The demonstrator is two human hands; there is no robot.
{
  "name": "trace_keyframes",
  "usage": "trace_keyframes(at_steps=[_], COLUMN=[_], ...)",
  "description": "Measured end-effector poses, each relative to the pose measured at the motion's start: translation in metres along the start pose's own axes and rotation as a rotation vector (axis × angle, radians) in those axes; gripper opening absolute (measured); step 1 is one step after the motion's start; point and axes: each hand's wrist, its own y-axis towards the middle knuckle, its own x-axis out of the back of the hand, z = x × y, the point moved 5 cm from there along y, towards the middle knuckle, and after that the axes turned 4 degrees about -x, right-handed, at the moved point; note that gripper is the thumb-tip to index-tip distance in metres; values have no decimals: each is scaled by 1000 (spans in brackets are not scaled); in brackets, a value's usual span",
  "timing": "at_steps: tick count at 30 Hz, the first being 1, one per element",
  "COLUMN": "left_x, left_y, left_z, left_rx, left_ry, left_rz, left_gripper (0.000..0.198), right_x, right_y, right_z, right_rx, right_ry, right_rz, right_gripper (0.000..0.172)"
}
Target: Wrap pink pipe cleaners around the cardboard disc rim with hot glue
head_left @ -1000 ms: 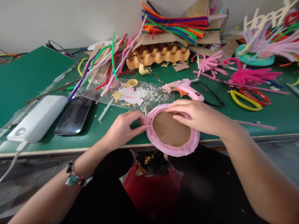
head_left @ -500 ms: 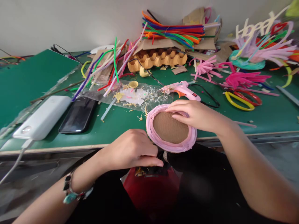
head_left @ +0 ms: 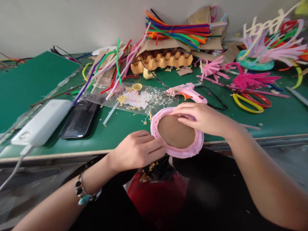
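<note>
A round brown cardboard disc (head_left: 176, 131) is ringed with pink and lilac fuzzy pipe cleaners (head_left: 157, 128). My right hand (head_left: 202, 119) grips its upper right rim, fingers over the top face and thumb out of sight. At the lower left rim is my left hand (head_left: 138, 149), fingers curled together with their tips against the pink edge; whatever they pinch is hidden. The disc tilts toward me over the table's front edge. Just behind it lies a pink hot glue gun (head_left: 189, 92), its nozzle pointing left.
Scraps and dried glue lie on a clear plastic sheet (head_left: 101, 97). At left are a white power bank (head_left: 43, 120) and a phone (head_left: 79, 120). Scissors (head_left: 247, 103) and pink pipe-cleaner tufts (head_left: 255, 80) sit right. Behind stands an egg carton (head_left: 163, 61); below hangs a red-and-black bag (head_left: 156, 192).
My left hand has risen slightly and its fingertips have come up from below the disc to its lower left rim. My right hand and the disc have barely moved.
</note>
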Motion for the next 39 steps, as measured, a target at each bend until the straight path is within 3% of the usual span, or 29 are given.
trace_keyframes(at_steps=[8,29,34,39], left_x=[3,-4,8,11], left_y=[-2,5,0,-25], left_z=[-7,-15,-4,27], left_rx=[1,-57,-29,58], left_ry=[146,168,146,203], left_rz=[-141,-50,-8,93], left_gripper=[10,20,20,31], right_x=[-2,-3,-4,-2], right_y=[-2,-2,-3,-1], right_z=[-2,-2,-3,-6], right_rx=[6,4,-18,-121], right_ry=[16,19,47,49], right_rz=[3,0,-25,-152], right_gripper=[28,28,29,29])
